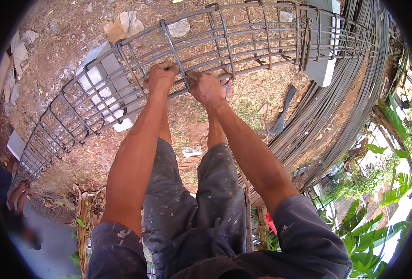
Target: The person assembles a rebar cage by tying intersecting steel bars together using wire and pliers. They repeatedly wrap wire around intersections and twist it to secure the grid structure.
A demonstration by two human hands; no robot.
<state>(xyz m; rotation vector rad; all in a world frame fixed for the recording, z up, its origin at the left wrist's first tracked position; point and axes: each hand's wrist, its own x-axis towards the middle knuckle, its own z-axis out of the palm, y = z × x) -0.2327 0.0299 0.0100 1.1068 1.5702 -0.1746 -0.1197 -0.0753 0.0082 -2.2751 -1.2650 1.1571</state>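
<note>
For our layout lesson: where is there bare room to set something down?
Dirt between the steel cage and left forearm; dry grass between the right foot and dark bundle. Crowded: around both hands; the rods at right.

Daylight brightens reddish-brown soil (71,30) strewn with dry straw (254,95); a smooth grey floor (54,251) spans the lower left, and banana plants (371,239) crowd the lower right.
</note>
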